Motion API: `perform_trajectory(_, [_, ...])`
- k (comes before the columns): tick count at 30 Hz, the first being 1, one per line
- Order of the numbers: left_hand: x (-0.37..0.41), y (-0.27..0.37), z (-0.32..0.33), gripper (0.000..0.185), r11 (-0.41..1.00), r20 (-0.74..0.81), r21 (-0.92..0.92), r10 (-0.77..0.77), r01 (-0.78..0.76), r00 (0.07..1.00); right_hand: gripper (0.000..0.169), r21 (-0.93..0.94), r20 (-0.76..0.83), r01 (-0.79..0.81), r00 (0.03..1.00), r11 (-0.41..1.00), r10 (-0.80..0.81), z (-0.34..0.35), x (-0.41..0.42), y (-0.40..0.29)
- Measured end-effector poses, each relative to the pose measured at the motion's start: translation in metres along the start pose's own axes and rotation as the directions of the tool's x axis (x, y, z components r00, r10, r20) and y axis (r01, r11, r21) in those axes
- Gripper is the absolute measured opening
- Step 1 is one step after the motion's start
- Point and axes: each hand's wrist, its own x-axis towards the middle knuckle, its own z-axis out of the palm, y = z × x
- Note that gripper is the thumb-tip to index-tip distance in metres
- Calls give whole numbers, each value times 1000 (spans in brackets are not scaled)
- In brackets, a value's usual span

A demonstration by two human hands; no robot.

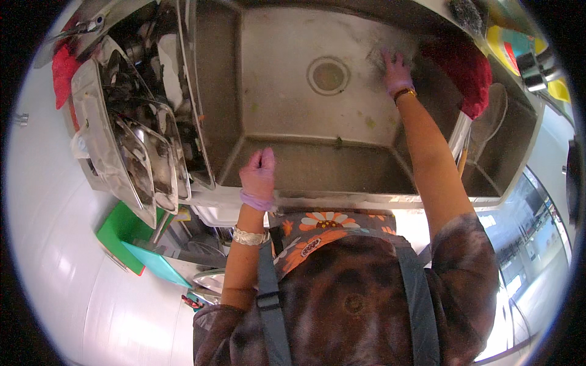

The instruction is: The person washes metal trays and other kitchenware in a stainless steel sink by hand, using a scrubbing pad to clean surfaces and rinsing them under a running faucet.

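Before me is a wide stainless steel sink basin (284, 105) with a round drain (328, 76) in its floor. My right hand (397, 75), in a thin purple glove, reaches down to the basin floor right of the drain, fingers spread. By its fingertips is a blurred grey patch; whether it is a scourer or a mark on the steel is unclear. My left hand (258, 176), gloved alike, hovers over the near basin wall with fingers curled, and nothing shows in it. Small green food scraps (339, 142) lie in the basin.
Metal pans (121, 151) stand stacked at the left, past a steel divider. A dark red cloth (476, 87) hangs at the right, near a long-handled utensil (461, 132). A grey scourer (466, 16) sits at the far right corner. Green (120, 238) and turquoise (155, 263) boards stand below left.
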Motion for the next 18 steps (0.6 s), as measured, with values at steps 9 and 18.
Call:
perform_trajectory(9, [2, -10, 2, 27, 998, -13, 36, 44, -43, 999, 45, 292, -45, 114, 993, 950, -106, 53, -23, 15])
perform_trajectory(18, [2, -7, 2, 30, 996, -15, 5, 84, -83, 996, 29, 240, -173, 461, 886, 854, -430, 102, -110, -46])
